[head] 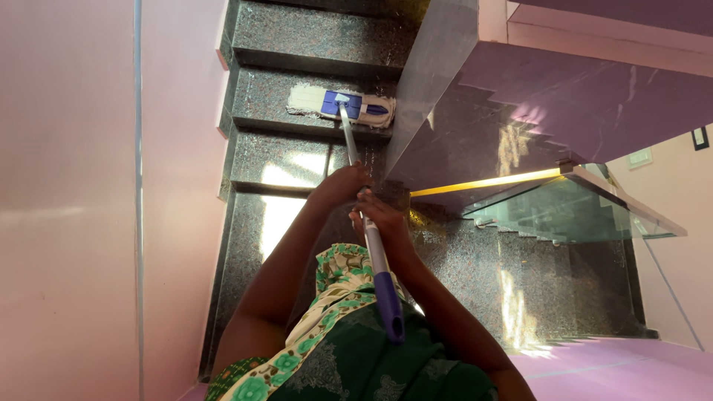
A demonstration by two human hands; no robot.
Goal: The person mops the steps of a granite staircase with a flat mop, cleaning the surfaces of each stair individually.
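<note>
Left hand [343,184] wrapped tight round the mop handle [364,215]; right hand [380,221] clamped on it just below; flat mop head [349,105] lies on a dark granite step [297,89], touching the glass railing [427,74]; pink wall [74,186] alongside.

Wall fittings, far right; no packages or screens seen.
One small dark rectangular frame or sign [700,138] hangs high on the pale wall at the right edge. Just left of it and lower, a pale greenish rectangular plate [639,157], possibly a switch panel or sign; too small to tell which.
</note>
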